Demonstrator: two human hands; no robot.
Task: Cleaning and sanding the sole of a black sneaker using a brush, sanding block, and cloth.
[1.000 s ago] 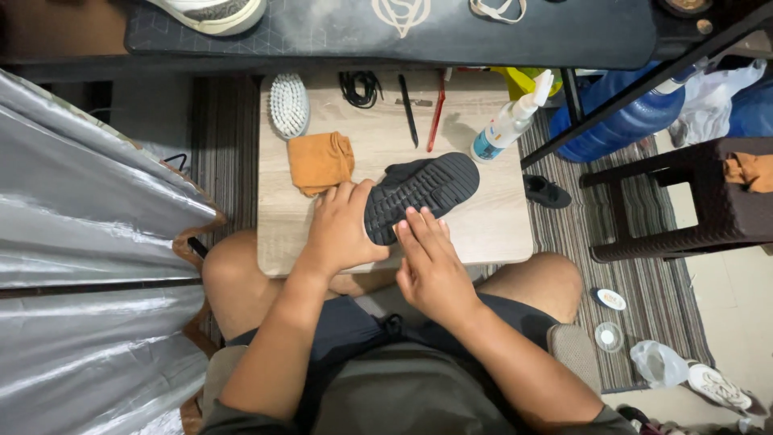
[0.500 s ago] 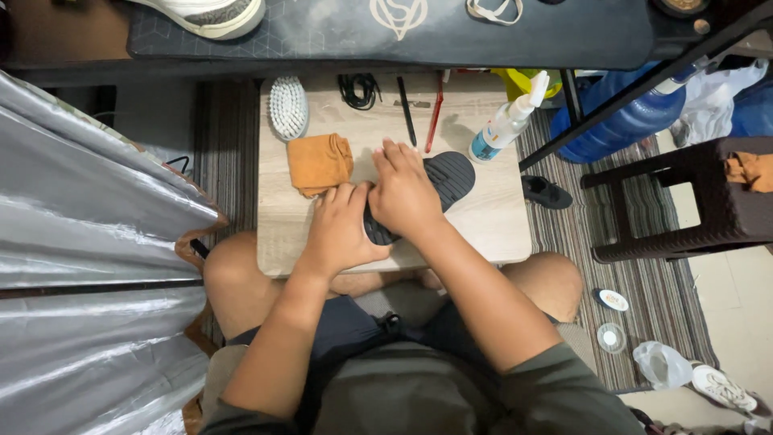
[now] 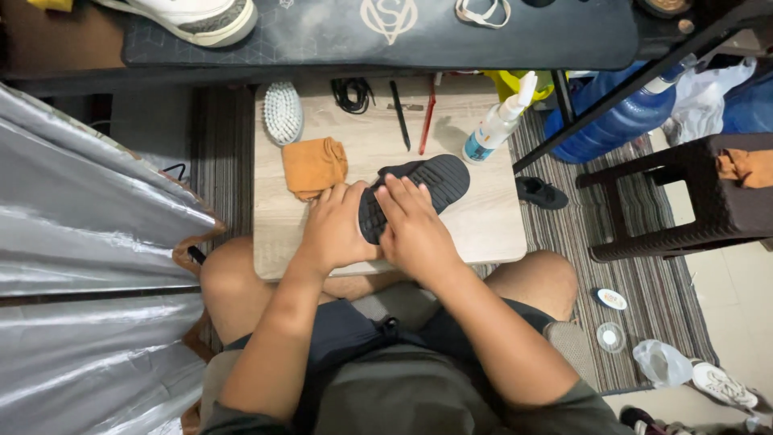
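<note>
Both hands are down on the black shoe [image 3: 415,189], which lies sole-up near the middle of the small wooden table [image 3: 483,229]. The left hand [image 3: 334,225] cups the heel end, fingers curled round its edge, while the right hand [image 3: 415,225] lies flat across the sole, fingers spread and pressing. Good form here would seem to be a firm left-hand hold so the shoe can't skid, with the right doing the work in even passes. Just left of the hands, touching the left fingertips, sits a folded orange cloth [image 3: 312,165]. Farther off lie a white brush [image 3: 283,113], a coil of black laces [image 3: 352,93], a black pen [image 3: 400,114] and a red one [image 3: 427,113], and a spray bottle [image 3: 495,129] on the right. The shoe's upper faces the table, hidden, and its heel is covered by the hands; whether anything sits under the right palm can't be told.
</note>
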